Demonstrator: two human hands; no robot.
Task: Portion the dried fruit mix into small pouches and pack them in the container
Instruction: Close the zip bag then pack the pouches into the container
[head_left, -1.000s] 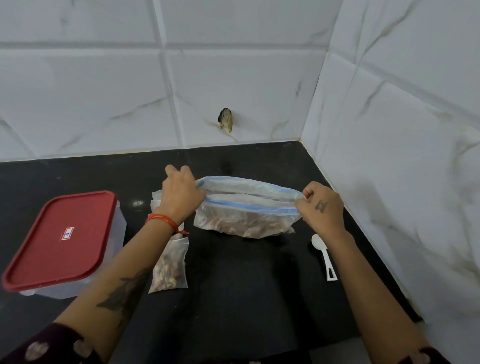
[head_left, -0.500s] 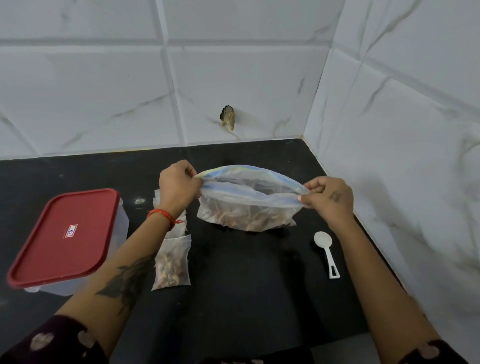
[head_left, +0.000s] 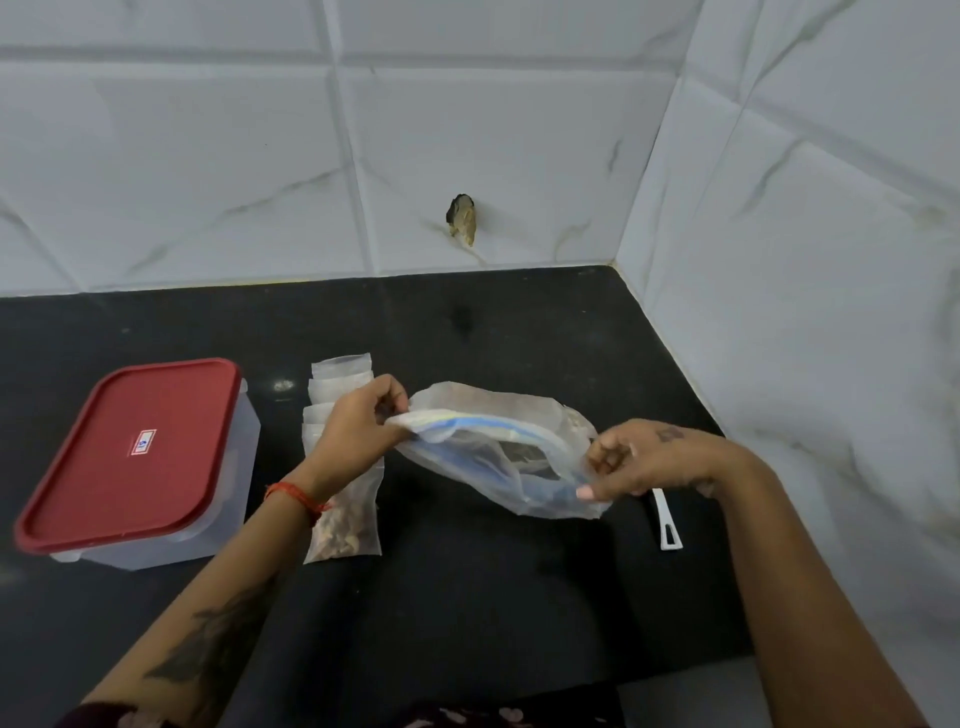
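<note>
From the head camera I look down on a black countertop (head_left: 467, 597) set into a corner of white marbled wall tiles (head_left: 208, 182). My left hand (head_left: 353, 431) pinches the left end of the zip bag (head_left: 498, 452) at its blue seal strip, thumb and fingers curled onto the rim. My right hand (head_left: 649, 460) pinches the right end of the same rim, fingers bent round the plastic with one pale nail showing at the bag's lower edge. The bag is held between the two hands with its mouth spread apart and turned toward me; the dried fruit mix (head_left: 524, 457) shows as a brownish mass through the clear plastic, and I cannot tell whether the bag's bottom touches the counter.

Under and behind my left wrist lies a row of small pouches (head_left: 340, 379), overlapping one another, and the nearest filled pouch (head_left: 345, 525) lies flat on the counter with brown pieces inside. Further left stands the clear container (head_left: 218, 499) with its red lid (head_left: 130, 447) on. A white spoon (head_left: 667, 525) lies just below my right hand, only its handle showing. A red thread (head_left: 296, 496) circles my left wrist. There is a dark chipped hole (head_left: 461, 218) in the back wall tile
</note>
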